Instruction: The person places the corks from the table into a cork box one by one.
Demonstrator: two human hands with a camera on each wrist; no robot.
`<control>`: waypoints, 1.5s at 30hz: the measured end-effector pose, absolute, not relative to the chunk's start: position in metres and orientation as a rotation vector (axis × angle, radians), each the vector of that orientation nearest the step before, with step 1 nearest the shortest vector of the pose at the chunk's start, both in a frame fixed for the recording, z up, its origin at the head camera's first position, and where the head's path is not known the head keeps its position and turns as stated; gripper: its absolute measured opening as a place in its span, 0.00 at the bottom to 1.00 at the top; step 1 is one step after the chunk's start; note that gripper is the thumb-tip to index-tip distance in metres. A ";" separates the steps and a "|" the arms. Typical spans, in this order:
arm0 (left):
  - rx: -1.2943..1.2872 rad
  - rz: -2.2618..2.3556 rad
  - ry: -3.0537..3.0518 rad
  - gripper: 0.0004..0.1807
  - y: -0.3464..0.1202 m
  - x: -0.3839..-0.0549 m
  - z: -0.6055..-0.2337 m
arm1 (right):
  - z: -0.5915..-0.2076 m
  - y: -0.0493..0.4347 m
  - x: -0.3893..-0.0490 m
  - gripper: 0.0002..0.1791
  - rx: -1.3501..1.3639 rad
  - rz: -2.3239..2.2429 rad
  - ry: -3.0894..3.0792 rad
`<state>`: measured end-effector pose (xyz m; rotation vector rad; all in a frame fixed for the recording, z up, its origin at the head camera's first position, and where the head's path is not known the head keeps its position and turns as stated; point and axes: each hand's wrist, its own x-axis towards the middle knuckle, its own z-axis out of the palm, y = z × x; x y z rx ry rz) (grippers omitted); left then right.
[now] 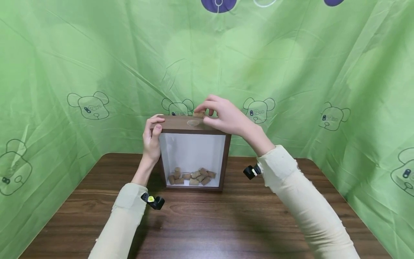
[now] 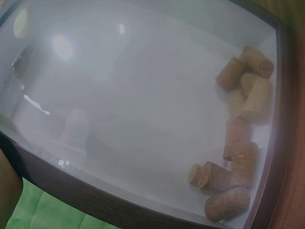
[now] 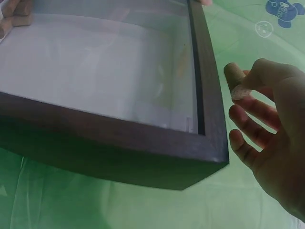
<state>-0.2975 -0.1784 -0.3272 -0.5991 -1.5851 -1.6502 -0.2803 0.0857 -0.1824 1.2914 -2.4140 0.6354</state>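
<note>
A dark wooden shadow box (image 1: 226, 162) with a clear front stands upright on the table, a round hole (image 1: 193, 123) in its top. Several corks (image 1: 195, 175) lie heaped along its bottom, seen close through the pane in the left wrist view as a pile of corks (image 2: 244, 162). My left hand (image 1: 152, 140) grips the box's upper left corner, thumb at the front edge, fingers over the top. Just above the top, beside the hole, my right hand (image 1: 223, 113) pinches one cork (image 1: 198, 114) between thumb and fingers. In the right wrist view this pinched cork (image 3: 234, 78) is tilted.
The brown wood-grain table (image 1: 207, 223) extends around the box. Behind and at both sides hangs a green curtain (image 1: 207, 54) printed with bear heads. A small black camera (image 1: 156, 202) is strapped at the left wrist, another black camera (image 1: 250, 172) at the right.
</note>
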 end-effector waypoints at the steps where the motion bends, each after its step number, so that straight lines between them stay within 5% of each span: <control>1: -0.597 -1.652 -1.584 0.23 -0.179 -0.297 -0.327 | -0.182 0.083 -0.282 0.19 1.291 0.620 -2.434; 17: -0.606 -1.666 -1.593 0.21 -0.175 -0.297 -0.324 | -0.190 0.074 -0.284 0.17 1.263 0.502 -2.520; 28: -0.588 -1.624 -1.643 0.23 -0.179 -0.295 -0.325 | -0.213 0.118 -0.278 0.12 1.163 0.742 -2.312; 36: -0.565 -1.599 -1.836 0.25 -0.181 -0.258 -0.299 | -0.233 0.152 -0.272 0.10 1.044 0.880 -2.272; 45: -0.508 -1.500 -2.088 0.27 -0.207 -0.256 -0.316 | -0.258 0.185 -0.267 0.14 0.918 0.867 -2.317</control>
